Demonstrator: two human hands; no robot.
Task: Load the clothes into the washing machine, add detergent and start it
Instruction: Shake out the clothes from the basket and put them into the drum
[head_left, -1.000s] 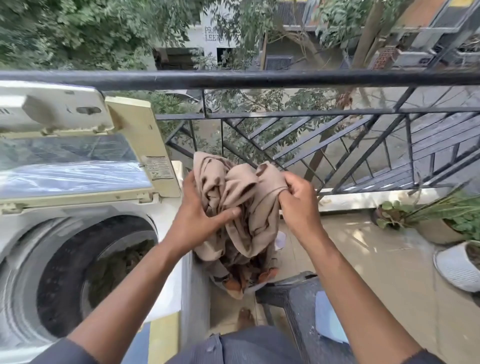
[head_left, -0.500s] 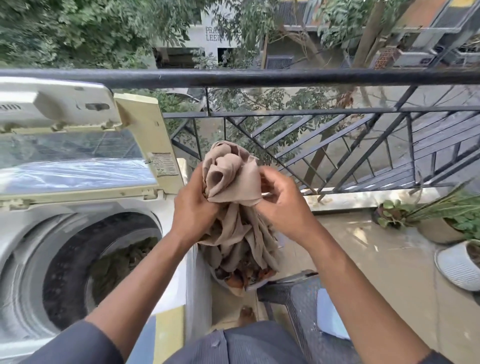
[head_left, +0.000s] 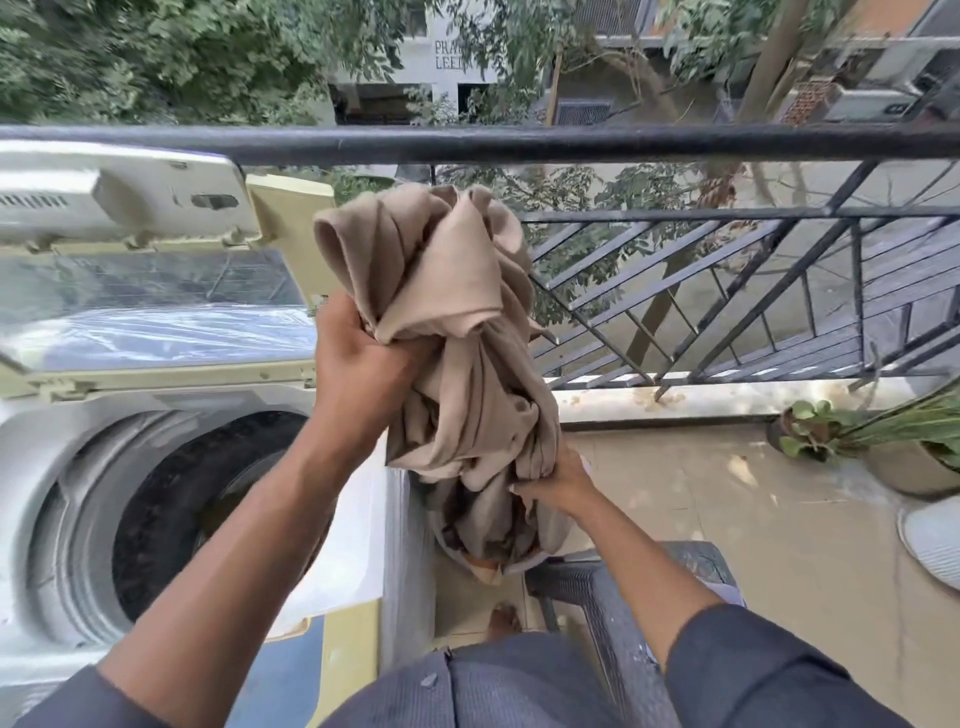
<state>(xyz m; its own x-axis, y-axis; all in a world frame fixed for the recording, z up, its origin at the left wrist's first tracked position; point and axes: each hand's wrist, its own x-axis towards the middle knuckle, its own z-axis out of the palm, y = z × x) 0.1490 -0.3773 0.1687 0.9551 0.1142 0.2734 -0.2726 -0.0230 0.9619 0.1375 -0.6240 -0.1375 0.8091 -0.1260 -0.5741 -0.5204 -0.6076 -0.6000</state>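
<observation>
The white top-loading washing machine (head_left: 171, 467), lid raised, shows its dark round drum mouth (head_left: 208, 514) at about eight o'clock from the bundle. The left hand (head_left: 358, 364) clenches the crumpled beige cloth garment (head_left: 457, 332) near its top; the right hand (head_left: 556, 480) pinches its lower folds. The bundle hangs roughly upright, just right of the machine's edge. The left hand is nearer the drum, so I judge the drop goes leftward and down.

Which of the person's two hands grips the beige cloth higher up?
The left hand: it clutches the beige cloth near the top of the bundle, beside the washing machine, while the right hand gathers its lower folds.
</observation>
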